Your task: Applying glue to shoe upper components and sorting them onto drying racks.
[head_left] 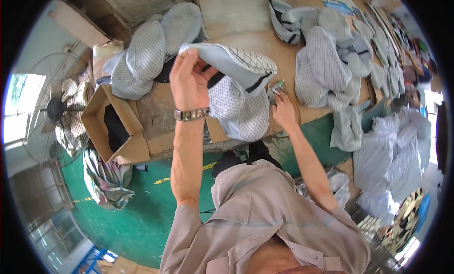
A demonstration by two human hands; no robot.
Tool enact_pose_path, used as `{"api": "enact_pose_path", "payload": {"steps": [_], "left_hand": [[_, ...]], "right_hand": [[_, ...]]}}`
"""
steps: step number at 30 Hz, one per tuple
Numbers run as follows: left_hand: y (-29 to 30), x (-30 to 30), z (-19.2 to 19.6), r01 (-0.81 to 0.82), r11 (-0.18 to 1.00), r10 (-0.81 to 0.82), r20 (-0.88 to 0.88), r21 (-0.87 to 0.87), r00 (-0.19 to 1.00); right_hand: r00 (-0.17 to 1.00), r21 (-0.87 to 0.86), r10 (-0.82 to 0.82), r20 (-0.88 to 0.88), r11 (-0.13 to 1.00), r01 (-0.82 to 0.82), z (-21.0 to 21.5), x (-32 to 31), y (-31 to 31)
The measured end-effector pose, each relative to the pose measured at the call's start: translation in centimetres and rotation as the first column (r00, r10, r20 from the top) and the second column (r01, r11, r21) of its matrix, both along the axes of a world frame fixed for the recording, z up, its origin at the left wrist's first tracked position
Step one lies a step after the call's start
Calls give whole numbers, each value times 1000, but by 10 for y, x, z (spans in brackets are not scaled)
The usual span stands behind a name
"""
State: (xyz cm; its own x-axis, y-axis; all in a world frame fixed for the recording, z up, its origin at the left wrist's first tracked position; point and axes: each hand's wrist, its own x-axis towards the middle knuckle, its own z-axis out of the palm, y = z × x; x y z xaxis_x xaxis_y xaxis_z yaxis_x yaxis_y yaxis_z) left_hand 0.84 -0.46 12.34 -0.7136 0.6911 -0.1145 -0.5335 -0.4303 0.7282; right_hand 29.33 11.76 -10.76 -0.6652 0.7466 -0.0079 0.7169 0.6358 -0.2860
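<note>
My left hand [189, 82] is raised over the table and closed on the edge of a light grey fabric piece [231, 66]. That piece has a checked, quilted-looking face, a smooth grey side and a short black strip along its border. Below it lies a second grey checked fabric piece [241, 111] at the table's near edge. To its right, my right hand [283, 108] rests low, fingers closed around a small metal tool [275, 89] with a green bit on it. The tool's exact kind is partly hidden by the fingers.
Stacks of grey checked pieces lie at the table's left [142, 56] and right [326, 61]. An open cardboard box [113, 125] holding black material sits at the left edge, near a standing fan [56, 109]. Grey plastic-wrapped bundles [388, 156] stand on the right.
</note>
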Motion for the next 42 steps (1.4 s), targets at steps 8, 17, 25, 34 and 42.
{"api": "enact_pose_path", "payload": {"steps": [8, 17, 25, 34, 42], "left_hand": [[-2, 21, -23, -49, 993, 38, 91, 111, 995], [-5, 37, -25, -65, 997, 58, 129, 51, 990], [-3, -32, -38, -129, 982, 144, 109, -137, 984], [-51, -242, -16, -276, 957, 254, -210, -85, 944], [-171, -368, -64, -759, -11, -88, -755, -652, 650]], "right_hand": [[591, -649, -345, -729, 622, -438, 136, -107, -61], [83, -408, -886, -455, 125, -905, 152, -79, -32], [-42, -602, -827, -561, 442, -665, 154, -50, -27], [-190, -706, -834, -518, 542, -456, 191, 57, -15], [-258, -800, -871, -419, 488, -348, 211, 39, -17]]}}
